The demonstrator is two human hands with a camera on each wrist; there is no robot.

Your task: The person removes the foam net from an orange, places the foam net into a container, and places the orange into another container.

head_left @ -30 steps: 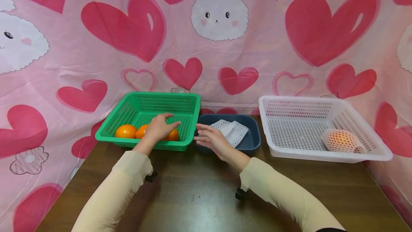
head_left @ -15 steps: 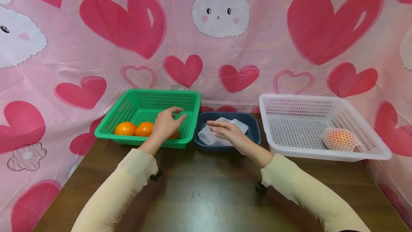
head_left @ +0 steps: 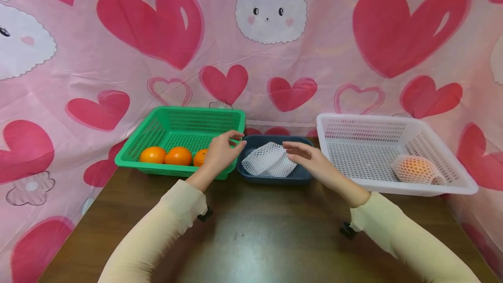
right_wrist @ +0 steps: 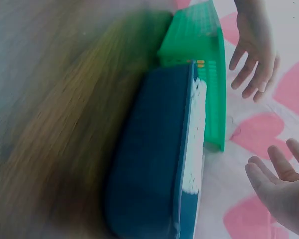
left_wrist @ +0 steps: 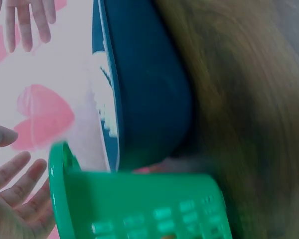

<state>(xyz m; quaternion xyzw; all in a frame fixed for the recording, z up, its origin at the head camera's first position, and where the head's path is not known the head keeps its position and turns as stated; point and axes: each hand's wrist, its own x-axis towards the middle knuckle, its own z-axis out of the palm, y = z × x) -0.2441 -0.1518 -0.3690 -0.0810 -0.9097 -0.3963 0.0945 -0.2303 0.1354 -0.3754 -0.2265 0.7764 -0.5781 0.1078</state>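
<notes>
My left hand point(head_left: 223, 151), holding nothing, hovers over the right front corner of the green basket point(head_left: 135, 166), its fingers and thumb spread toward the dark blue tray point(head_left: 280, 180). White foam fruit nets point(head_left: 267, 160) lie loosely in that tray. My right hand point(head_left: 316, 166) is also without anything in it, over the tray's right end with fingers pointing left. Oranges point(head_left: 178, 156) line the front of the green basket, the rightmost partly behind my left hand. In the left wrist view, my left fingers point(left_wrist: 20, 184) appear relaxed beside the green rim.
A white basket point(head_left: 393, 188) stands at the right of the brown wooden table point(head_left: 251, 235), holding one orange wrapped in a foam net point(head_left: 417, 170). Behind everything hangs a pink cloth point(head_left: 275, 95) with hearts and rabbits.
Both hands have moved right: the left from over the oranges to the green basket's right corner, the right from the tray's left edge to its right end. The nets are now more exposed.
</notes>
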